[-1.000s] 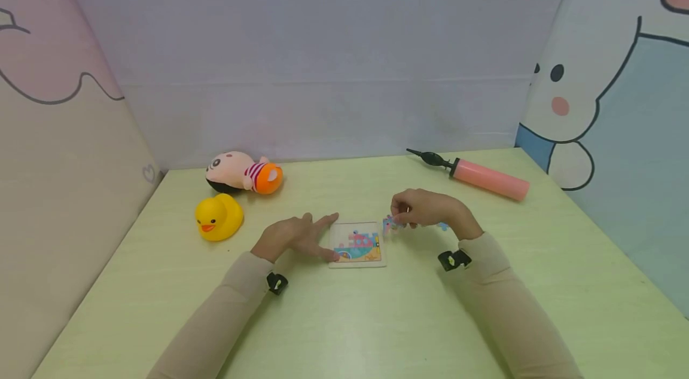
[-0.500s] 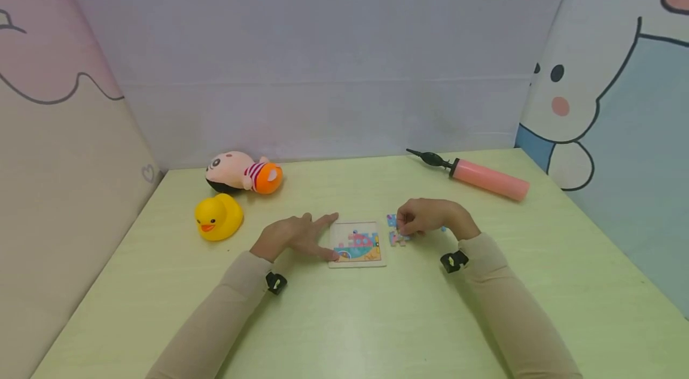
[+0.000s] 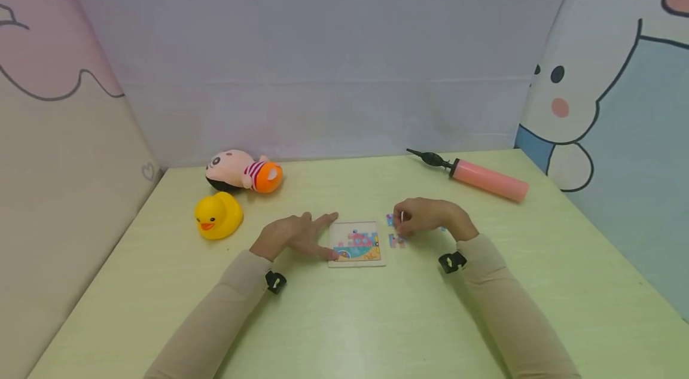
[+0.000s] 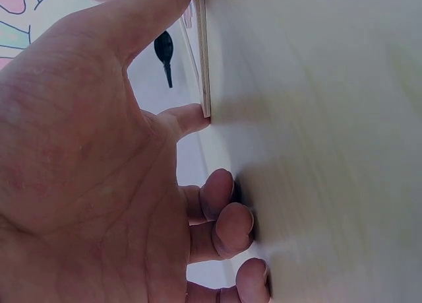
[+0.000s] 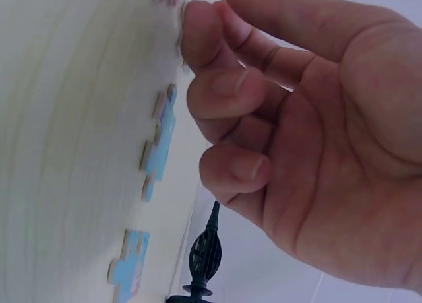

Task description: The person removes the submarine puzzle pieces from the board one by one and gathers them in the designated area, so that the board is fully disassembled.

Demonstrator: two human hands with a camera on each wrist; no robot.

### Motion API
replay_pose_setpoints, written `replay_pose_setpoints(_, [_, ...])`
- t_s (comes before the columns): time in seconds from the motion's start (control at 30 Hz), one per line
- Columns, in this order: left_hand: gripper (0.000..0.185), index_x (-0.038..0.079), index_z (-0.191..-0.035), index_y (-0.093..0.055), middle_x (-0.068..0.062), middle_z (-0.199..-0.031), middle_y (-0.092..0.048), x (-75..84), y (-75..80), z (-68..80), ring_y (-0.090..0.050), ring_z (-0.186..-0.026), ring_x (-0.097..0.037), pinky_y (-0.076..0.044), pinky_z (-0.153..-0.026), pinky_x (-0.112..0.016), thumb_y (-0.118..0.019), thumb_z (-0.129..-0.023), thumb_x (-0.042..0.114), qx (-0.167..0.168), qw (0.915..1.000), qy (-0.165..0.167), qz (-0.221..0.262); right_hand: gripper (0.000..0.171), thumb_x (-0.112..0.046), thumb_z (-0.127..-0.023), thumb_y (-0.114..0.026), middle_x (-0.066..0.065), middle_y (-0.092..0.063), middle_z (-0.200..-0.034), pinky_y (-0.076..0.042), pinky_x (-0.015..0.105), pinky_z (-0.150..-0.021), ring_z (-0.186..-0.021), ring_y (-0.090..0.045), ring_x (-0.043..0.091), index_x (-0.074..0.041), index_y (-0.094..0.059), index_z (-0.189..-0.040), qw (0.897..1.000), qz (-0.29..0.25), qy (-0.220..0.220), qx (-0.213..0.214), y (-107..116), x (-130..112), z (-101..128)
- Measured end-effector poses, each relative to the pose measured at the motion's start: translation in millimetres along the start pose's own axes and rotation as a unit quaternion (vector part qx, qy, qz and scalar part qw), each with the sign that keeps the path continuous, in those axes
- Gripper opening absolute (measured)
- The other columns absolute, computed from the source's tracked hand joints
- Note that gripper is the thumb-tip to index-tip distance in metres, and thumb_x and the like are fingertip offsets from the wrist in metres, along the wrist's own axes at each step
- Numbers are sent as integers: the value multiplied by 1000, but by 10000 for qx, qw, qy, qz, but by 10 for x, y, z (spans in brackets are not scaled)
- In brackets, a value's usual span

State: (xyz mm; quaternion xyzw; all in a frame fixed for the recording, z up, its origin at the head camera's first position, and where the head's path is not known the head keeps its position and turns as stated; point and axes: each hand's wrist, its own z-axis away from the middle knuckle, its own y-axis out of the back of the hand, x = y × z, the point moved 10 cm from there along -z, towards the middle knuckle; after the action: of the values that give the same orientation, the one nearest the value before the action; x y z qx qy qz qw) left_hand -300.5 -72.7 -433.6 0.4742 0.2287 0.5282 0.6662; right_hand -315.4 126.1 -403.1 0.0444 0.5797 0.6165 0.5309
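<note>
My left hand (image 3: 293, 235) spreads its thumb and index finger along the left side of a small jigsaw puzzle board (image 3: 341, 232). In the left wrist view the board's thin edge (image 4: 204, 59) shows between them, while the other fingers rest on the table. The board's lower part is filled with a pink and blue sea picture; its upper part is bare. Just right of the board, my right hand (image 3: 425, 214) pinches a puzzle piece (image 3: 396, 241) close over the table, its thumb and index tips at the piece's upper right corner. Another blue piece (image 3: 390, 220) lies behind it.
More blue pieces (image 5: 158, 144) lie beside the right hand's fingers. A pink hand pump (image 3: 490, 179) with a black nozzle lies at the back right. A yellow rubber duck (image 3: 219, 216) and a soft doll (image 3: 242, 172) are at the back left.
My right hand has come down slightly with the puzzle piece, which now lies lower and turned square beside the board. My left hand stays in place.
</note>
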Motion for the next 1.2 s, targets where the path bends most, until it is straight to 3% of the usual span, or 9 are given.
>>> replay_pose_setpoints(0.2, [100, 32, -161, -17, -27, -147, -39, -3, 0, 2, -55, -116, -44, -44, -95, -61, -62, -82, 74, 5, 10000, 2, 17, 5, -10, -98, -61, 2, -65, -77, -41, 27, -65, -69, -54, 13, -6, -60, -100, 9998, -125, 122, 76, -53, -152, -57])
replay_pose_setpoints(0.33, [100, 33, -161, -18, -26, -147, -39, -14, -2, 6, -54, -117, -44, -44, -95, -61, -63, -81, 74, -2, 10000, 66, 44, 14, -11, -99, -61, 5, -67, -75, -45, 28, -64, -64, -60, 18, -5, -58, -111, 9997, -178, 128, 53, -116, -276, -84])
replay_pose_setpoints(0.53, [100, 34, -161, -18, -25, -146, -41, -9, -2, 11, -55, -114, -42, -45, -92, -59, -63, -81, 75, 11, 9999, 118, 12, 26, -9, -100, -59, 10, -66, -84, -48, 28, -57, -62, -62, 26, -6, -54, -125, 9993, -273, 240, 58, -195, -441, -119])
replay_pose_setpoints(0.7, [100, 34, -160, -18, -25, -146, -41, -5, 7, 9, -55, -114, -42, -46, -92, -60, -62, -81, 75, 20, 9999, 122, -36, 33, -11, -100, -61, 5, -65, -90, -50, 28, -58, -61, -61, 23, -8, -54, -132, 9996, -8, 285, 77, -242, -516, -148])
replay_pose_setpoints(0.93, [100, 35, -160, -18, -26, -150, -37, -18, -2, 0, -53, -120, -44, -45, -93, -63, -61, -81, 77, 23, 9999, 150, 17, 41, -13, -96, -66, -1, -62, -83, -46, 27, -67, -70, -55, 11, -6, -51, -134, 9980, 393, 489, 102, -326, -586, -208])
replay_pose_setpoints(1.2, [100, 36, -160, -17, -25, -149, -38, -20, -10, -5, -54, -117, -42, -46, -91, -62, -61, -81, 77, 26, 9999, 168, -16, 40, -11, -93, -69, -3, -61, -77, -43, 25, -65, -67, -53, 9, -8, -51, -128, 9987, 272, 399, 143, -392, -575, -245])
